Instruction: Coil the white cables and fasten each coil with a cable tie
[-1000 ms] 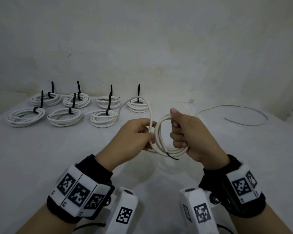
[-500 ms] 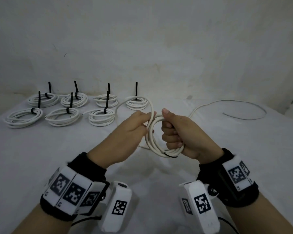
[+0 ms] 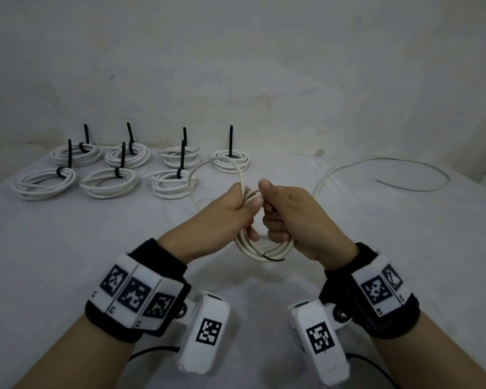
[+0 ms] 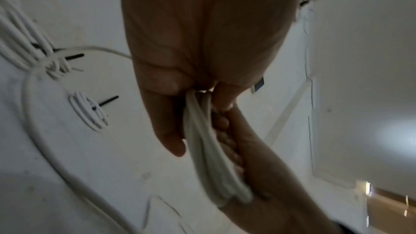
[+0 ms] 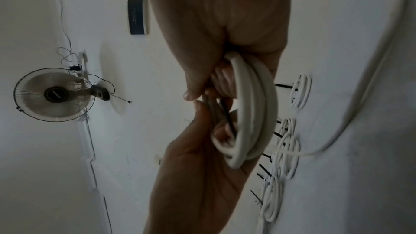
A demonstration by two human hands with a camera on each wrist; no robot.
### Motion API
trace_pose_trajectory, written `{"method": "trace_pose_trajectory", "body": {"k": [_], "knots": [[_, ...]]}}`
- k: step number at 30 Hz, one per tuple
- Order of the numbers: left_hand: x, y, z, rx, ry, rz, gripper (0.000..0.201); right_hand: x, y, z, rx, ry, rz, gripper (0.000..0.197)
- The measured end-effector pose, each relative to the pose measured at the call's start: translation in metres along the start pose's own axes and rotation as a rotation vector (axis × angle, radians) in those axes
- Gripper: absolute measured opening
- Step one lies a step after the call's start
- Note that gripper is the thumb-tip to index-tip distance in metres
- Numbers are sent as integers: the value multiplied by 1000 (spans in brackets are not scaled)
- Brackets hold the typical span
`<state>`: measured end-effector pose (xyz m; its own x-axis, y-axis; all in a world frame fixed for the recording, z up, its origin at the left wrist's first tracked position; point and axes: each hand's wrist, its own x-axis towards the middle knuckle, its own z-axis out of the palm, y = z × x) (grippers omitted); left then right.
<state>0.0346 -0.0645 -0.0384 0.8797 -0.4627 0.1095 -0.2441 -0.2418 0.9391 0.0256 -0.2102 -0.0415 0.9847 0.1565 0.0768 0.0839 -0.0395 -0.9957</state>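
Mid-frame, the left hand [image 3: 230, 211] and right hand [image 3: 289, 217] grip a half-wound white round cable coil [image 3: 264, 248]; only the right wrist view shows a thin black cable tie [image 5: 228, 118] inside.

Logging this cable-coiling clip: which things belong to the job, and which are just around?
Job:
- coil gripped by left hand and right hand
- its loose tail
- seven tied coils

Around:
- table
- wall fan

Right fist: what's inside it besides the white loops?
The right hand grips the white coil. In the right wrist view a thin black strip, likely a cable tie, runs beside the loops; its ends are covered by fingers.
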Motion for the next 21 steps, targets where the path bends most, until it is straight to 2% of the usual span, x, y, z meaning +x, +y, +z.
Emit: {"method": "trace_pose_trajectory", "body": {"k": [1,3,5,8,11,13,17,21], "knots": [[1,-1,1,45,18,23,25,1,2,2,-28,28,-15,43],[4,-4,1,87,42,29,21,4,6,1,-247,118,-109,38],[5,-7,0,86,37,9,22,7,6,0,-461,179,-271,16],[3,-6,-1,121,15,10,23,11,-2,-5,-754,39,-475,37],[2,-3,-4,151,36,28,16,17,-7,-11,-1036,21,-580,23],[2,-2,-5,178,59,19,19,18,-7,-16,-1156,31,-576,27],[3,-4,-3,252,144,38,20,16,-3,-26,-1226,109,-592,33],[7,-7,-9,206,351,62,21,14,-1,-31,-970,83,-636,18]]}}
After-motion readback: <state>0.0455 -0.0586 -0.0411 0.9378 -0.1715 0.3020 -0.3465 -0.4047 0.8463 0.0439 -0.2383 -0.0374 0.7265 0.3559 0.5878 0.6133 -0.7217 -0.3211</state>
